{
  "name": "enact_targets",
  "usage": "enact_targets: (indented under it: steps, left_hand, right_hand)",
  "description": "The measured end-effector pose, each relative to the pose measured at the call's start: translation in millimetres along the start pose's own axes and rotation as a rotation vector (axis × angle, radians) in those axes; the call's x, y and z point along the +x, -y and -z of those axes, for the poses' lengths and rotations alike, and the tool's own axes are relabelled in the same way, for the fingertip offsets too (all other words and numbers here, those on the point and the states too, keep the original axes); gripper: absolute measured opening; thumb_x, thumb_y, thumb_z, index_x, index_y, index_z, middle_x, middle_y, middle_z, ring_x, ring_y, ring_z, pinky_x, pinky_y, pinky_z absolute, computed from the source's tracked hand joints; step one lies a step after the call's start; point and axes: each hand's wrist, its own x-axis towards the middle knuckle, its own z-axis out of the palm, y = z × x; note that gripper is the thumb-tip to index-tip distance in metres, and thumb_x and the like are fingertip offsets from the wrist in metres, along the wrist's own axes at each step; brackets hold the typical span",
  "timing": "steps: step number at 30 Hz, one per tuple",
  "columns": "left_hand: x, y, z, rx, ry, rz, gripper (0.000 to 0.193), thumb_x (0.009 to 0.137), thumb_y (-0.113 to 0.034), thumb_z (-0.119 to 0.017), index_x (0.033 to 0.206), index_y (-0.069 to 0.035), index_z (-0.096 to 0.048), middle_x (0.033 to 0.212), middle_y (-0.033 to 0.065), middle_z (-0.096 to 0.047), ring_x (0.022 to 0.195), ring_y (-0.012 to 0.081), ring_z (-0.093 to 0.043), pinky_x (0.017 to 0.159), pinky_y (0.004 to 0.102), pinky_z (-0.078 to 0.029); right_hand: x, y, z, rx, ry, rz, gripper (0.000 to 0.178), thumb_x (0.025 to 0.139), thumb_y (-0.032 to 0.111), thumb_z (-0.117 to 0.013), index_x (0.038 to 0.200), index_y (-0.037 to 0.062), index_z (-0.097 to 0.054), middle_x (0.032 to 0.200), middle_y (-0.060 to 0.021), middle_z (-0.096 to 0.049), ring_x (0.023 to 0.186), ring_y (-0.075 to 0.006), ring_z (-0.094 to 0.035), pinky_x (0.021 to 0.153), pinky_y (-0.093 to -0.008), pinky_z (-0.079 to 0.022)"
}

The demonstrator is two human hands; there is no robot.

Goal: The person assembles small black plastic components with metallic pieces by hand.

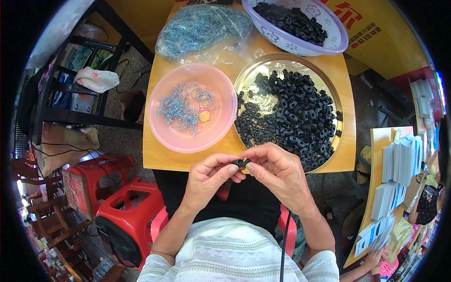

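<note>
In front of my body, just off the table's near edge, my left hand (209,176) pinches a small black plastic piece (238,163) that looks like a cord lock. Thumb and forefinger of my right hand (275,169) close on the same piece from the other side; anything smaller between those fingertips is hidden. Beyond my left hand, a pink bowl (162,134) holds many small metal springs (181,108). Past my right hand is a round metal tray (253,77) heaped with similar black plastic pieces (300,113).
At the table's (188,161) far side lie a clear bag of springs (204,30) and a purple-rimmed basin (263,33) of black pieces. Red stools (127,207) stand left. White boxes (399,162) are stacked on another table at right, near another person's hands (376,258).
</note>
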Motion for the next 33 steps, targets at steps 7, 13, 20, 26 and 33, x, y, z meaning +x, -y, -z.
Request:
enact_targets:
  steps: [7, 13, 20, 26, 33]
  left_hand:
    - [-1, -1, -1, -0.005, 0.006, -0.003, 0.022, 0.096, -0.003, -0.056, 0.116, 0.004, -0.059, 0.096, 0.0112, -0.068, 0.086, 0.0152, -0.068, 0.077, 0.0261, -0.055]
    - [-2, 2, -1, 0.007, 0.019, 0.008, 0.021, 0.096, -0.003, -0.057, 0.116, 0.003, -0.06, 0.097, 0.0109, -0.067, 0.086, 0.0152, -0.068, 0.076, 0.0256, -0.056]
    - [1, 10, 0, 0.043, 0.026, 0.034, 0.021, 0.096, -0.004, -0.058, 0.115, 0.004, -0.06, 0.097, 0.0104, -0.068, 0.085, 0.0152, -0.068, 0.075, 0.0253, -0.056]
    - [4, 14, -4, 0.136, -0.019, -0.048, 0.021, 0.096, -0.005, -0.057, 0.115, 0.004, -0.059, 0.097, 0.0121, -0.068, 0.084, 0.0166, -0.069, 0.074, 0.0263, -0.057]
    - [18, -5, -10, 0.054, -0.02, -0.019, 0.021, 0.097, -0.007, -0.056, 0.114, 0.006, -0.059, 0.098, 0.0141, -0.068, 0.086, 0.0191, -0.069, 0.077, 0.0307, -0.059]
  right_hand:
    - [-1, -3, 0, 0.104, 0.013, -0.028, 0.014, 0.093, 0.002, -0.06, 0.105, -0.0042, -0.062, 0.091, -0.0074, -0.062, 0.083, -0.0116, -0.066, 0.072, -0.0246, -0.054]
    - [-2, -2, 1, 0.05, 0.029, -0.015, 0.011, 0.094, 0.002, -0.059, 0.102, -0.005, -0.061, 0.089, -0.0074, -0.062, 0.082, -0.0115, -0.066, 0.07, -0.0247, -0.054]
    - [-2, -4, -2, -0.185, -0.006, 0.007, 0.008, 0.091, 0.002, -0.06, 0.097, -0.0044, -0.059, 0.082, -0.01, -0.061, 0.076, -0.0159, -0.066, 0.064, -0.028, -0.053]
    - [2, -13, -9, -0.334, -0.081, 0.139, 0.008, 0.09, 0.001, -0.06, 0.095, -0.0032, -0.059, 0.081, -0.0114, -0.059, 0.073, -0.0201, -0.065, 0.061, -0.0309, -0.051]
    - [11, -11, -4, -0.037, -0.107, -0.028, 0.015, 0.093, 0.005, -0.059, 0.104, -0.0052, -0.059, 0.088, -0.01, -0.063, 0.075, -0.0127, -0.064, 0.068, -0.0257, -0.054]
